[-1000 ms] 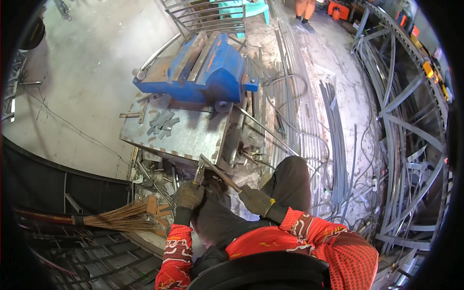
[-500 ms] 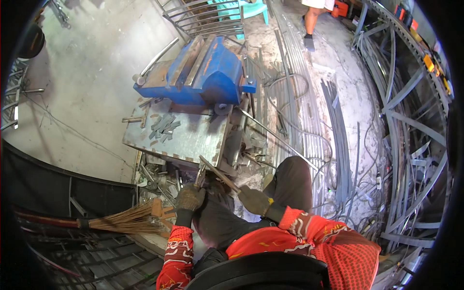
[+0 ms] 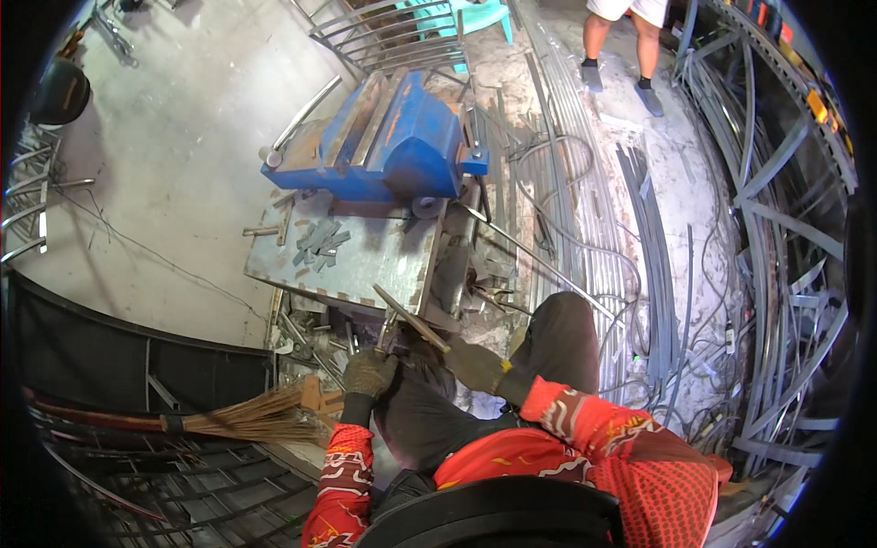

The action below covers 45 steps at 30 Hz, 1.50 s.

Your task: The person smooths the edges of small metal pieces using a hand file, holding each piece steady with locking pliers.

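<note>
My right hand [image 3: 472,367], in a dark glove, is closed round one end of a long flat file [image 3: 411,318], greyish brown and slanting up to the left. My left hand [image 3: 369,374], also gloved, is closed on shiny metal pliers [image 3: 387,331] that point up toward the file. Whether the pliers grip a small piece is too small to tell. The file crosses just above the pliers' tip, near the front edge of a metal-topped table [image 3: 379,260]. On that table lies a pile of small grey flat metal pieces [image 3: 320,244], in front of a big blue bench vise [image 3: 375,151].
A straw broom [image 3: 247,413] lies at lower left beside a black metal panel [image 3: 201,352]. Long metal bars [image 3: 653,265] and a cable cover the floor to the right. A person [image 3: 621,46] stands at the far right, near a teal plastic chair [image 3: 484,20].
The file has slid a little down and leftward over the pliers, with my right hand moving left. The view has shifted slightly. The other person's second leg has come into view.
</note>
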### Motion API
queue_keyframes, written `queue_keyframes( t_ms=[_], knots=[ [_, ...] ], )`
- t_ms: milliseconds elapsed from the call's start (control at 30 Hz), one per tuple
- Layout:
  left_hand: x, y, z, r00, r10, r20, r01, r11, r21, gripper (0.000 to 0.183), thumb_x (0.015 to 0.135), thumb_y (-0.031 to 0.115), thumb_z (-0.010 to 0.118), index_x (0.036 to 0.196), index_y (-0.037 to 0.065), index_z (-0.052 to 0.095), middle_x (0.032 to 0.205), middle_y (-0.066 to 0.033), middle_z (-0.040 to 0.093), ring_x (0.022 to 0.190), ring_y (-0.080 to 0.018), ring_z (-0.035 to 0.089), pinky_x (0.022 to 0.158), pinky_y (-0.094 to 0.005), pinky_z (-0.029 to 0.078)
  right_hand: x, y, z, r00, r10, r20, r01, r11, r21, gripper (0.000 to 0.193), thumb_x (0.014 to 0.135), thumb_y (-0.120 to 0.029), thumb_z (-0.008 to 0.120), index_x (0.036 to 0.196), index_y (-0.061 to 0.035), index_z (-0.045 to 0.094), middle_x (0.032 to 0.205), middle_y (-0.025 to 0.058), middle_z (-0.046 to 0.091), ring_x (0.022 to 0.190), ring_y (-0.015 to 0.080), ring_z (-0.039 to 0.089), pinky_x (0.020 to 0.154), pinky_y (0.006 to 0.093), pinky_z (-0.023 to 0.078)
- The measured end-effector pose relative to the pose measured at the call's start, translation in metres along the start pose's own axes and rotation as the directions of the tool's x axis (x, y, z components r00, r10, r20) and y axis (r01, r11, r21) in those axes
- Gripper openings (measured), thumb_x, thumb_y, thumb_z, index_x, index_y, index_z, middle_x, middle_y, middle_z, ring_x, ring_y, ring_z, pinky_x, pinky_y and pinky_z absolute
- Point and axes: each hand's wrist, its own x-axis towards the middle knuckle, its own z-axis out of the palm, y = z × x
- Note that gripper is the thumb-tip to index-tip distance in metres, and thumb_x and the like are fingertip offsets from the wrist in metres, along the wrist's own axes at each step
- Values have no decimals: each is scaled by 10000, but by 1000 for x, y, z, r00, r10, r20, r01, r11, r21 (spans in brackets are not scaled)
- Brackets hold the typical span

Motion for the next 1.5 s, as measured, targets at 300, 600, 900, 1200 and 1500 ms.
queue_keyframes(
  t_ms=[300, 600, 900, 1200, 1500],
  knots=[
    [4, -15, 11, 997, 71, -24, -71, 997, 12, 502, 885, 448, 661, 1057, -18, 730, 1058, -293, 718, 1038, -455, 689, 921, -529, 546, -12, 13, 11, 997, 79, -3, -79, 996, 37, 302, 1073, -307, 425, 1147, -31, 523, 857, 258, 647, 764, 463, 661, 712, 580, 504],
    [-6, 7, -11, 991, 131, -5, -131, 991, -20, 432, 922, 419, 598, 983, 24, 763, 1069, -290, 711, 1008, -465, 687, 897, -549, 546, 35, 48, 38, 979, -201, 36, 203, 948, -246, 241, 1010, -200, 533, 1006, 15, 641, 1050, 248, 647, 844, 426, 664, 754, 520, 535],
    [1, -4, 0, 993, 114, -25, -115, 993, -28, 492, 911, 445, 576, 1058, 8, 750, 1067, -296, 712, 1007, -471, 691, 918, -553, 543, -19, 22, 18, 982, 188, 13, -189, 979, 78, 318, 1069, -309, 448, 1197, -21, 482, 847, 312, 665, 831, 514, 663, 773, 613, 499],
    [6, -11, 10, 996, 85, -39, -88, 993, -78, 489, 879, 487, 646, 990, 20, 739, 993, -280, 706, 957, -475, 672, 878, -546, 528, 73, 7, -22, 995, 39, -89, -23, 983, 181, 433, 1053, -385, 442, 1039, 28, 570, 882, 273, 622, 813, 456, 618, 754, 530, 485],
    [4, -3, -7, 990, 143, 2, -143, 988, -64, 512, 918, 433, 585, 1067, -34, 734, 1063, -311, 697, 1037, -471, 671, 955, -531, 525, -27, 22, 3, 1000, 4, 21, -4, 1000, 6, 275, 1038, -246, 500, 1100, 16, 554, 991, 289, 626, 852, 476, 655, 757, 546, 524]
  ],
)
